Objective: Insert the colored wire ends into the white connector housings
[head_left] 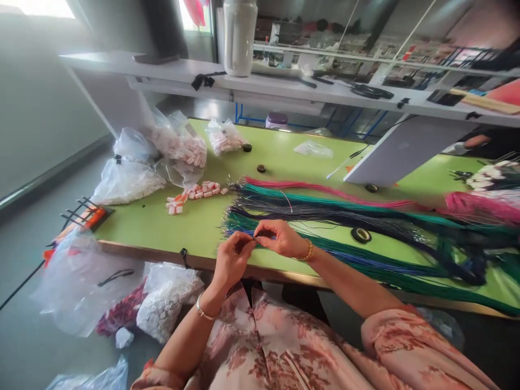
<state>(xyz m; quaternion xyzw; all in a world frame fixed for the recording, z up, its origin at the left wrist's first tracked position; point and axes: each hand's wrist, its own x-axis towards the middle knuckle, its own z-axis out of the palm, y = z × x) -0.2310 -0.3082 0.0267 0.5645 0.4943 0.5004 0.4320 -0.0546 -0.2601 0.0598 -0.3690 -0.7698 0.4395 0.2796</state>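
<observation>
My left hand (232, 259) and my right hand (279, 238) meet at the near edge of the green table (162, 227). Both pinch the tip of a thin wire at about the same spot; a small part may be between the fingertips, but it is too small to tell. The wire belongs to the bundles of green, blue, dark and pink wires (345, 216) that fan out across the table to the right. A loose heap of small white and red connectors (195, 194) lies to the left, beyond my left hand.
Plastic bags of connectors (182, 146) sit at the table's far left. Small black tape rolls (361, 235) lie among the wires. A white shelf (264, 81) with a white bottle (239, 35) spans the back. More bags (122, 292) hang below the table edge.
</observation>
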